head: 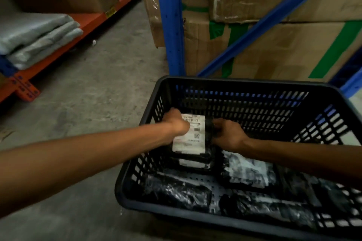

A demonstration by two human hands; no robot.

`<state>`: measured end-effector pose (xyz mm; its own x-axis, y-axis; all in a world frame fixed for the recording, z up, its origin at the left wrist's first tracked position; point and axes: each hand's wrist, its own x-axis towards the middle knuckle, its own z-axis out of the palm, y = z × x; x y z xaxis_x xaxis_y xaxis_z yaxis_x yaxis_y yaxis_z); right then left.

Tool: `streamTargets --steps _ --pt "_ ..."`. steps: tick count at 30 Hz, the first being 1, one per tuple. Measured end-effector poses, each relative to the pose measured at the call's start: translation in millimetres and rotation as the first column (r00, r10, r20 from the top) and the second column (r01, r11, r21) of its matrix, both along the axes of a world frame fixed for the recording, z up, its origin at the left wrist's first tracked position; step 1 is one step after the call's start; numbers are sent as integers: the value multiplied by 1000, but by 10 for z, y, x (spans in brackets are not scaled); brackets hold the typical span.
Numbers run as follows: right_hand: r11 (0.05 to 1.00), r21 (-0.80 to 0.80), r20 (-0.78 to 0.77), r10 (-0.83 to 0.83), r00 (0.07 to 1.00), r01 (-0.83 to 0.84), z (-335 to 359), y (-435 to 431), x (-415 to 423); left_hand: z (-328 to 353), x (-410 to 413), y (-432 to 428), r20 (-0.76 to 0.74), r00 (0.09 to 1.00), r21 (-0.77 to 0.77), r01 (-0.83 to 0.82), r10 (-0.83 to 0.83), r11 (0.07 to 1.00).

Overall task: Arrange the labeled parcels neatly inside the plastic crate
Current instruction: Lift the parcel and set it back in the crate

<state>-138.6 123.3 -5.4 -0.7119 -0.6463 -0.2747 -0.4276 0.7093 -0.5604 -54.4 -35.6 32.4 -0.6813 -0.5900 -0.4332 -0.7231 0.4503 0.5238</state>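
Observation:
A black slatted plastic crate (pixel 241 82) stands on the concrete floor. Inside it, at the far left, lies a black parcel with a white label (pixel 194 139) on top of another labeled parcel (pixel 194 162). My left hand (pixel 176 122) grips the top parcel's left edge. My right hand (pixel 228 135) grips its right edge. Several more black wrapped parcels lie on the crate floor: one with a white label at the right (pixel 248 172), one at the near left (pixel 176 191) and one at the near right (pixel 270 209).
A blue rack upright (pixel 170 21) and a diagonal brace (pixel 264 23) stand right behind the crate, with taped cardboard boxes (pixel 274 49) behind them. At the left an orange shelf beam (pixel 64 41) carries folded grey bags (pixel 35 39). Bare concrete floor lies to the crate's left.

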Motion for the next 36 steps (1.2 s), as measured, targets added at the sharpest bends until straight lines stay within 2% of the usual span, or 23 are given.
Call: streamTargets --steps 1,2,4,6,8,11,13,15,17,18,20,21,24,26,27,29,31,33,35,36 --pt "986 65 -32 158 987 -155 90 63 134 124 69 19 49 991 -23 129 -127 991" --pt "945 152 -33 299 954 -290 145 128 255 248 158 47 156 941 -33 310 -301 950" --pt "843 318 -60 476 878 -435 243 263 452 462 405 113 390 700 21 643 -599 766" --pt "803 364 -46 521 852 -472 308 357 587 527 677 196 529 450 150 785 -720 601" --pt "770 275 157 555 817 -576 387 378 693 500 878 279 576 284 249 832 -766 495" --pt "782 129 522 470 712 -610 423 329 752 411 936 240 595 212 306 832 -775 462" --pt "808 89 574 437 693 -583 450 324 785 417 884 180 621 178 283 857 -764 430" --pt "786 40 508 515 690 -616 406 334 872 387 861 163 664 132 246 891 -736 381" --pt "758 16 311 616 723 -652 290 350 934 337 862 183 688 107 231 905 -718 357" --pt "761 16 271 621 735 -649 265 356 949 336 853 195 690 99 229 910 -717 345" --pt "808 -43 339 565 752 -588 282 359 901 425 847 184 668 122 237 901 -735 364" --pt "826 -78 402 538 741 -558 332 361 842 478 832 144 633 158 272 871 -758 409" --pt "900 -189 530 430 731 -392 631 410 554 770 712 -76 424 371 447 707 -826 547" --pt "950 -277 616 289 732 -142 807 443 310 993 626 -252 263 555 497 623 -789 604" --pt "955 -294 678 195 709 19 868 459 201 1098 570 -320 188 655 523 564 -732 639" --pt "920 -236 788 -7 616 313 957 450 47 1219 414 -406 37 866 568 392 -499 724" --pt "859 -100 842 -196 503 502 966 391 -27 1178 268 -366 -31 976 595 190 -213 781" --pt "781 -21 859 -306 411 624 963 335 -29 1017 186 -173 -38 998 660 -19 58 751" --pt "779 -18 858 -311 410 627 987 313 55 819 136 63 -61 974 673 -122 220 729" --pt "803 -20 855 -296 427 596 977 310 108 722 122 160 -87 969 634 -127 233 763"
